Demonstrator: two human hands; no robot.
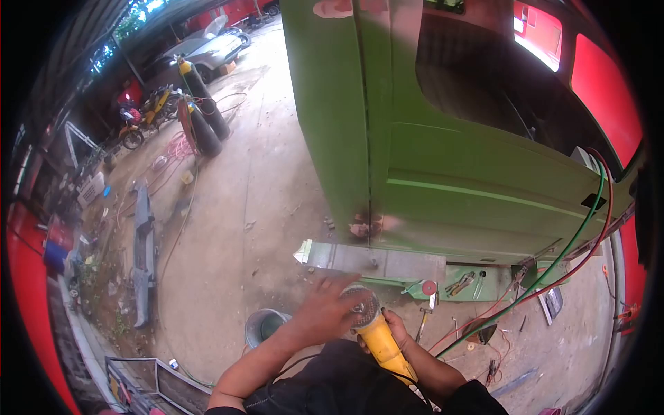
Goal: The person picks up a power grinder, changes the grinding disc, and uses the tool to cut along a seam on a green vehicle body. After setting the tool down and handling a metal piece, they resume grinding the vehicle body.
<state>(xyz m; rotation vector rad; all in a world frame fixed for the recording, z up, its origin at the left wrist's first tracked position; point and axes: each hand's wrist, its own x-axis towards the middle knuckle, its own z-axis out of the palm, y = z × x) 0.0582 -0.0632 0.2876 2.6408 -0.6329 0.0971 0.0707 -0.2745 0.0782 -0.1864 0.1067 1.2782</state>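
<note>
My right hand [400,329] is closed around the yellow body of an angle grinder [389,349], held in front of my lap. The grinder's round disc [362,308] faces up and away from me. Across that disc reaches my left hand [330,303], its fingers stretched out and spread over the disc face; some fingertips are blurred. A dark cord runs from the grinder's rear end. Just beyond my hands is the lower edge of a green vehicle body panel [443,200], with a scorched bare-metal patch [365,225] near its corner.
A long metal strip [373,260] lies along the panel's foot, with pliers [462,282] on a green ledge. Green and red hoses [553,266] hang at right. A bucket [265,325] stands left; farther off are gas cylinders [202,124] and a grey bumper-like part [144,256].
</note>
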